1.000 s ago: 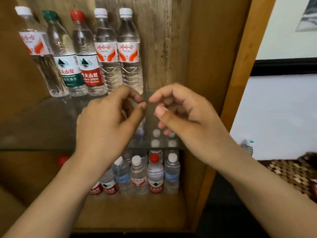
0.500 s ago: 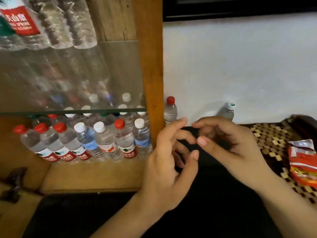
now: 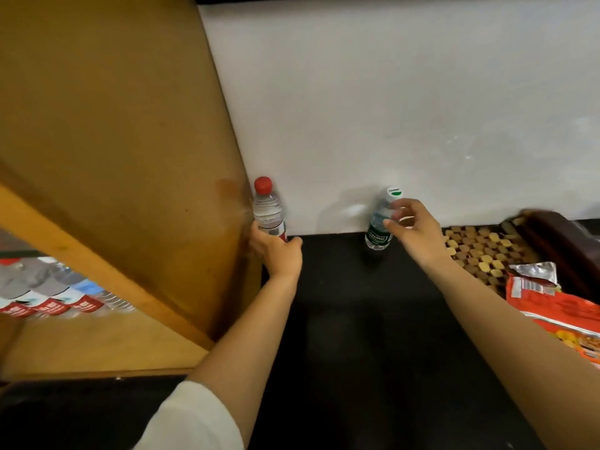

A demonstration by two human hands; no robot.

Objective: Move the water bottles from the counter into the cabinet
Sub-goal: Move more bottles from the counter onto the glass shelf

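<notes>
The red-cap bottle [image 3: 268, 207] stands on the black tabletop [image 3: 341, 303] against the cabinet [image 3: 123, 131] side, the left hand [image 3: 278, 251] gripping its lower half. The green-label bottle [image 3: 380, 227] stands by the wall [image 3: 389, 108]; the right hand [image 3: 414, 227] has a half-wide grip, fingertips touching its shoulder. More bottles [image 3: 48, 297] sit inside the cabinet.

1. The left hand [image 3: 280, 251] hides the lower part of the red-capped bottle [image 3: 267, 206].
2. The snack packet [image 3: 558, 306] is cut by the right edge.
3. The stored bottles [image 3: 55, 293] in the cabinet [image 3: 130, 157] are blurred and their labels unreadable.
</notes>
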